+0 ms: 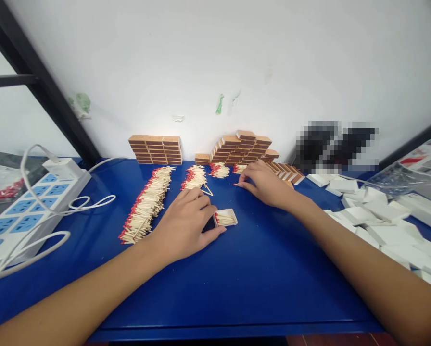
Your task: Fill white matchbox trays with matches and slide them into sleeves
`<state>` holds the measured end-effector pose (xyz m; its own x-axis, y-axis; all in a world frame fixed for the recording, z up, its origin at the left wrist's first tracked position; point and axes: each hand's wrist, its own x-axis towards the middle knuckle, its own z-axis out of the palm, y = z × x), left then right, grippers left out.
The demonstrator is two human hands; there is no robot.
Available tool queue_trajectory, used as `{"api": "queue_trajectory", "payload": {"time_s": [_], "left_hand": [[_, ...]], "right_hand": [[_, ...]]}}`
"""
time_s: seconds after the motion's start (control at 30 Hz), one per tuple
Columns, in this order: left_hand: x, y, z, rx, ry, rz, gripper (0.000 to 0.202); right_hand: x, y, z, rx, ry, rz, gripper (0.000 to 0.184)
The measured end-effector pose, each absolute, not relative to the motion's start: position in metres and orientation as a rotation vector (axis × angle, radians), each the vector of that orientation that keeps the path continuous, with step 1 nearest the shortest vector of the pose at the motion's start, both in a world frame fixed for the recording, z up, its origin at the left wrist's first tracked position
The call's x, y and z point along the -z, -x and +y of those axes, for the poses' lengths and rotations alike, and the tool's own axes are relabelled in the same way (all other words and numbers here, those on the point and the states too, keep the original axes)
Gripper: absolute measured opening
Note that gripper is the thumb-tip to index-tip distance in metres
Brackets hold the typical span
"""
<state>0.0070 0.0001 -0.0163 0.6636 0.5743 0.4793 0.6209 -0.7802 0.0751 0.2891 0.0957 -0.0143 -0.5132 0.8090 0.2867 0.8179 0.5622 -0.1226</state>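
My left hand (pixel 186 223) grips a small white matchbox tray (pixel 231 212) at its left end, thumb along the near side. Red-tipped matches (pixel 223 219) lie inside the tray. My right hand (pixel 264 184) is farther back, its thumb and forefinger pinched on a match (pixel 235 184), of which little more than the red head shows. Just behind those fingers lies a little pile of matches (pixel 239 168). A long row of matches (pixel 145 204) stretches out left of my left hand, with a shorter heap (pixel 195 178) beyond its fingers and another heap (pixel 219 170) to the right of that.
Brown matchboxes are stacked against the wall, one neat block (pixel 155 150) and a stepped pile (pixel 242 148). More boxes (pixel 285 172) lean behind my right wrist. White trays (pixel 377 216) spread at right. A power strip (pixel 31 206) with looping white cables occupies the left.
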Motion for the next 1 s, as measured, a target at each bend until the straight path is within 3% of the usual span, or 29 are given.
{"api": "queue_trajectory", "payload": {"time_s": [0.4, 1.0], "left_hand": [[0.017, -0.004, 0.003, 0.743, 2.734, -1.021, 0.035], [0.012, -0.004, 0.004, 0.773, 2.715, -1.031, 0.033]], "right_hand": [[-0.012, -0.259, 0.044, -0.334, 1.100, -2.459, 0.020], [-0.015, -0.254, 0.032, -0.320, 1.097, -2.408, 0.017]]}}
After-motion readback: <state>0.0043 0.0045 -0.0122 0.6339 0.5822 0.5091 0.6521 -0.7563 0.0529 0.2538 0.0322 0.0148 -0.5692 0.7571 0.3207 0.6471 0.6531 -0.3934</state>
